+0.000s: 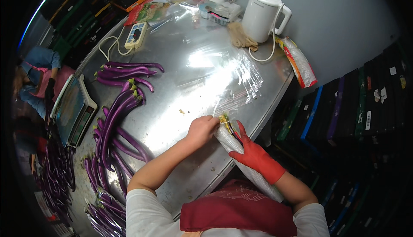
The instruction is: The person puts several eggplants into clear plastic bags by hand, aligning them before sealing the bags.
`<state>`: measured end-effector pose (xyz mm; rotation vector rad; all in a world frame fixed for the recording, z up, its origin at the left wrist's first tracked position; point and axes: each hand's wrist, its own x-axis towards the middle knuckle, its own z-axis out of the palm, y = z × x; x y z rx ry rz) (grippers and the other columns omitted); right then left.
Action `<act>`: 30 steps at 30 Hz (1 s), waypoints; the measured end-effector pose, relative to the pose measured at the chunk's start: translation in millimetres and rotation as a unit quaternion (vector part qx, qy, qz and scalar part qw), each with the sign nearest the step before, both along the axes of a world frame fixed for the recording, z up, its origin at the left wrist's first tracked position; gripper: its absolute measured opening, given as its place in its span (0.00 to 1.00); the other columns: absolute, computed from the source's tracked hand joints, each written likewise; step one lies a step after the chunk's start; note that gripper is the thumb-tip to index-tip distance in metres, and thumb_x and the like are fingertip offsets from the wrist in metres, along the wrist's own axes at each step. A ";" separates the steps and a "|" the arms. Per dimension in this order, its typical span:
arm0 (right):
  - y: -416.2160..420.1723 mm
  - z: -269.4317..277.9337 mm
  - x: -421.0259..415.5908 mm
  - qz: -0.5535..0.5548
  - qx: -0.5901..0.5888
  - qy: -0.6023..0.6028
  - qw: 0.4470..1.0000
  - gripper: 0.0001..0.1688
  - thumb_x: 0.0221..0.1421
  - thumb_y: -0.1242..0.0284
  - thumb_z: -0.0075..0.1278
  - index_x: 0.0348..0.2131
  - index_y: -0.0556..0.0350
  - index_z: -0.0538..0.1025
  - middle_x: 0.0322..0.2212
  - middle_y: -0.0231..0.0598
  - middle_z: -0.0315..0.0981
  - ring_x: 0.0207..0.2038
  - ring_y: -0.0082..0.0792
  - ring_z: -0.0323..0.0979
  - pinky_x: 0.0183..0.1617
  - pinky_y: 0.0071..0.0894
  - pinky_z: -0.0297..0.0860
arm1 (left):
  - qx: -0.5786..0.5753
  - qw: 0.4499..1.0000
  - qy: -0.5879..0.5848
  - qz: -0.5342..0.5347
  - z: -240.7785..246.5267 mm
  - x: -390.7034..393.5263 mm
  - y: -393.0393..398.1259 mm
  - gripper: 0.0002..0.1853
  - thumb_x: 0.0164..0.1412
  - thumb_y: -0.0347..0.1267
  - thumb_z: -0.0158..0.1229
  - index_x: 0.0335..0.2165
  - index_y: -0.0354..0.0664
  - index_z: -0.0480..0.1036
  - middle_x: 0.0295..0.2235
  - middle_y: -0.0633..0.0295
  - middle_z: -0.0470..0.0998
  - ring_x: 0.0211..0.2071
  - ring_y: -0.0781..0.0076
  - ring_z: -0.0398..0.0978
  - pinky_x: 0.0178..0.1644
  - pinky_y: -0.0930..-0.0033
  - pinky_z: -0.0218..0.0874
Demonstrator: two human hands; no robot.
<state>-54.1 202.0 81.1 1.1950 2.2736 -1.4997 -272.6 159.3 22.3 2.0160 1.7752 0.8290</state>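
My bare left hand (202, 130) pinches at the upper end of a long white woven-plastic wrap (228, 141), by the near right edge of the metal table (167, 114). What exactly its fingertips hold is partly hidden. In a red rubber glove, my right hand (255, 154) rests across the wrap with thumb and fingers spread around it. Yellow-green tips and a dark purple strip, apparently eggplants (230, 128), show at the wrap's opening. From there the wrap slants down beneath my right forearm. Just beyond my hands lie fanned clear plastic bags (240, 88).
Loose purple eggplants (117, 120) lie left, with bagged ones (108, 214) nearer me. A weighing scale (74, 114) and a person (42, 78) are farther left. A power strip (136, 36), white kettle (263, 15) and printed woven roll (297, 61) stand farther back. Stacked crates (351, 104) fill the right.
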 end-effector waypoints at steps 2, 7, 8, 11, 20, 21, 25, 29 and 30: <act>-6.7 -2.3 6.0 -0.003 0.019 -0.013 1.000 0.66 0.46 0.58 0.56 0.61 0.38 0.22 0.60 0.59 0.43 0.54 0.62 0.59 0.52 0.44 0.64 | 0.022 1.000 0.000 0.009 3.2 4.6 -4.8 0.14 0.41 0.26 0.56 0.33 0.43 0.73 0.22 0.57 0.69 0.27 0.56 0.70 0.30 0.59 0.62; -13.2 -11.7 25.8 -0.024 0.095 0.023 0.995 0.69 0.42 0.59 0.58 0.61 0.38 0.21 0.62 0.62 0.28 0.55 0.63 0.56 0.47 0.43 0.67 | 0.057 0.988 -0.044 -0.139 10.2 44.2 -25.1 0.15 0.41 0.25 0.54 0.34 0.44 0.74 0.24 0.59 0.69 0.26 0.57 0.69 0.30 0.60 0.61; -12.1 -15.1 30.9 -0.023 0.102 0.040 0.994 0.69 0.42 0.60 0.58 0.61 0.37 0.22 0.62 0.61 0.27 0.55 0.63 0.56 0.47 0.42 0.68 | 0.056 0.988 -0.035 -0.137 13.8 53.2 -26.8 0.15 0.41 0.26 0.54 0.34 0.45 0.74 0.24 0.59 0.69 0.27 0.57 0.69 0.30 0.61 0.61; -9.9 -27.1 44.8 0.017 0.108 0.112 0.988 0.65 0.42 0.61 0.58 0.62 0.33 0.27 0.62 0.57 0.33 0.53 0.59 0.60 0.48 0.41 0.67 | 0.050 0.990 -0.014 -0.128 24.7 78.9 -34.5 0.13 0.42 0.26 0.55 0.32 0.45 0.73 0.25 0.59 0.69 0.29 0.57 0.69 0.32 0.62 0.61; -25.0 -26.7 121.8 -0.103 0.052 0.159 0.981 0.53 0.39 0.64 0.66 0.56 0.63 0.53 0.59 0.50 0.50 0.61 0.39 0.53 0.62 0.33 0.53 | -0.004 0.850 -0.444 0.285 -15.4 180.2 -116.6 0.39 0.46 0.32 0.66 0.53 0.40 0.54 0.48 0.55 0.63 0.46 0.64 0.66 0.49 0.65 0.59; -28.8 -29.7 134.6 -0.122 0.037 0.187 0.974 0.53 0.38 0.65 0.66 0.56 0.63 0.52 0.59 0.50 0.51 0.61 0.40 0.53 0.62 0.33 0.53 | -0.061 0.831 -0.493 0.250 -8.8 200.2 -113.1 0.46 0.48 0.30 0.65 0.59 0.41 0.44 0.53 0.51 0.59 0.51 0.63 0.63 0.53 0.63 0.57; -35.0 -45.1 203.5 -0.207 -0.029 0.235 0.949 0.56 0.40 0.63 0.65 0.57 0.65 0.49 0.57 0.55 0.52 0.59 0.44 0.56 0.60 0.39 0.56 | -0.069 0.766 -0.632 0.098 -14.0 292.5 -88.4 0.42 0.54 0.23 0.57 0.60 0.43 0.42 0.48 0.53 0.62 0.47 0.67 0.67 0.50 0.67 0.61; -45.8 -77.5 281.3 -0.307 -0.061 0.049 0.948 0.44 0.48 0.51 0.54 0.54 0.63 0.59 0.48 0.49 0.63 0.50 0.37 0.64 0.53 0.34 0.61 | -0.174 0.829 -0.519 0.117 -51.8 354.7 -80.0 0.27 0.58 0.32 0.56 0.53 0.38 0.56 0.34 0.60 0.70 0.30 0.77 0.68 0.34 0.74 0.62; -48.3 -70.8 290.6 -0.326 -0.124 -0.007 0.937 0.42 0.50 0.49 0.51 0.52 0.63 0.62 0.46 0.48 0.66 0.47 0.36 0.66 0.50 0.33 0.63 | -0.204 0.842 -0.485 0.120 -70.6 367.9 -83.6 0.25 0.58 0.34 0.56 0.51 0.38 0.58 0.31 0.59 0.71 0.29 0.74 0.69 0.33 0.72 0.63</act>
